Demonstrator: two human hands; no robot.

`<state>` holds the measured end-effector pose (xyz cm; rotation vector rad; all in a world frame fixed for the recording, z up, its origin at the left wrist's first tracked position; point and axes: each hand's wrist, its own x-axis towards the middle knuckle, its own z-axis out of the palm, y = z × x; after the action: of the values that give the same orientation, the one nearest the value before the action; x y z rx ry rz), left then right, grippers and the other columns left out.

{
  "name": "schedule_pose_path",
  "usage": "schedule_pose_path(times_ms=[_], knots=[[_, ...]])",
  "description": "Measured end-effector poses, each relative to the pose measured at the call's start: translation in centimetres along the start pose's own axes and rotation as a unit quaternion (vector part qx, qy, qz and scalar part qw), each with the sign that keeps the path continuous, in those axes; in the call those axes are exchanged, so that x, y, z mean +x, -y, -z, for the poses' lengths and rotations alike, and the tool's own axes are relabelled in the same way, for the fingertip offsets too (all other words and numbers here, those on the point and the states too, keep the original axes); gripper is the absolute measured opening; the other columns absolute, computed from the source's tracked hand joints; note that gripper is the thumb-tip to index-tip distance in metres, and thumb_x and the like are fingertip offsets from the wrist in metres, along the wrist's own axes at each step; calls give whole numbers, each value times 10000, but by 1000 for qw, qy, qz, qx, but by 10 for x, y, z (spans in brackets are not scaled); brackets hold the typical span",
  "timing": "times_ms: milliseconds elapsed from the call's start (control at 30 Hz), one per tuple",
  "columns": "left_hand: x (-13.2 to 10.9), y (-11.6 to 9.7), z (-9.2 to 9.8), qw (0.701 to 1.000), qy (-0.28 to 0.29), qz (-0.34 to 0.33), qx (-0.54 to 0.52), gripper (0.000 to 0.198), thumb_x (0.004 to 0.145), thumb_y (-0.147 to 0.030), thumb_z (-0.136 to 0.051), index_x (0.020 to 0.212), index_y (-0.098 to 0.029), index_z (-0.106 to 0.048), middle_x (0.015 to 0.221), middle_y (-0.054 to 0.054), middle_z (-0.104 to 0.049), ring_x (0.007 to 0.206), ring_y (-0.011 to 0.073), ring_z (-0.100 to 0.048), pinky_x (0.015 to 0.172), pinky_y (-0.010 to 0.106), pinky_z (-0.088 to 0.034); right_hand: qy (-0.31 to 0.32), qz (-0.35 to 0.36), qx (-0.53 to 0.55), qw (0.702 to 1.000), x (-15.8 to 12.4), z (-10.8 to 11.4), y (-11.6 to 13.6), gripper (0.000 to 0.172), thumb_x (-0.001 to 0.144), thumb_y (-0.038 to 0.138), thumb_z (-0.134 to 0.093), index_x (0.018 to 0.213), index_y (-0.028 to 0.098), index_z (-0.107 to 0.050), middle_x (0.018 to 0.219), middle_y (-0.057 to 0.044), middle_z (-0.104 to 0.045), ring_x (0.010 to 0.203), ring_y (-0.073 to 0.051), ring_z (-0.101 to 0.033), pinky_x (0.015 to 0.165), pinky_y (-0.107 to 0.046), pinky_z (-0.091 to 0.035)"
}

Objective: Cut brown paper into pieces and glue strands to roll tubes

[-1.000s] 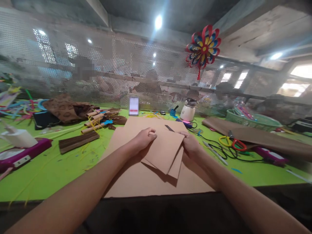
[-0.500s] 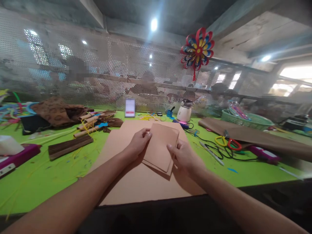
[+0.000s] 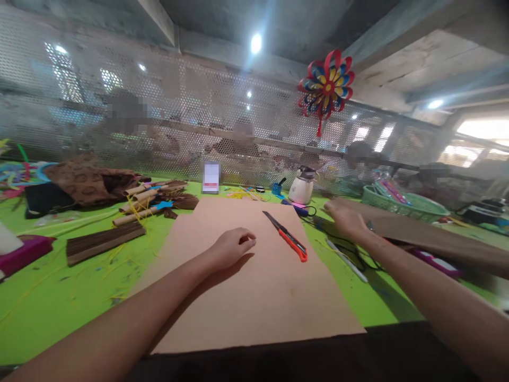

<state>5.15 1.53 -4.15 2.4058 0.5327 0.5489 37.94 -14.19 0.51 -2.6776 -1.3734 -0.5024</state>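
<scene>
The near edge of the cardboard sheet, at 6 o'clock, is set nearly level with that of the green table; open sheet is seen below the utility knife. The knife is located at 3 o'clock from the half-curled, apparently gapped left hand and past 8 from the right hand, whose blurred grip cannot be told. Its blade is pointed between 10 and 11, its handle between 4 and 5.
</scene>
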Motion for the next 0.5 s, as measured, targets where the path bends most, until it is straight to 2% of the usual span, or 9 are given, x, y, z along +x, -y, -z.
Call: schedule_pose_path(times_ms=[67,167,267,500], knots=[[-1,-2,2,1000,14,-14,18,315,829,-388,-490,945,-168,-684,1006,84,-676,925,225,-604,832,317,-436,33,-1,-30,999,6,-28,1,245,904,175,-448,1022,108,-652,1014,-191,-669,981,-270,-602,804,-365,-444],[-2,-6,3,999,19,-13,26,286,831,-353,-492,923,-167,-690,977,78,-677,914,215,-607,821,306,-437,53,-11,-62,997,18,-54,-4,239,929,261,-486,1044,113,-633,1048,-142,-655,991,-234,-603,841,-388,-467],[-3,-8,4,999,22,-11,31,267,831,-334,-495,903,-172,-695,935,69,-674,882,202,-606,806,293,-438,64,-28,-80,994,30,-66,-17,285,916,351,-538,1107,148,-595,1124,-80,-614,1010,-208,-593,868,-428,-486],[-3,-10,6,999,39,-1,33,265,843,-326,-486,898,-176,-697,926,62,-670,874,186,-606,805,283,-433,67,-82,-91,990,57,-84,-46,297,915,327,-547,1165,169,-571,1202,-88,-575,1033,-213,-583,874,-431,-494]])
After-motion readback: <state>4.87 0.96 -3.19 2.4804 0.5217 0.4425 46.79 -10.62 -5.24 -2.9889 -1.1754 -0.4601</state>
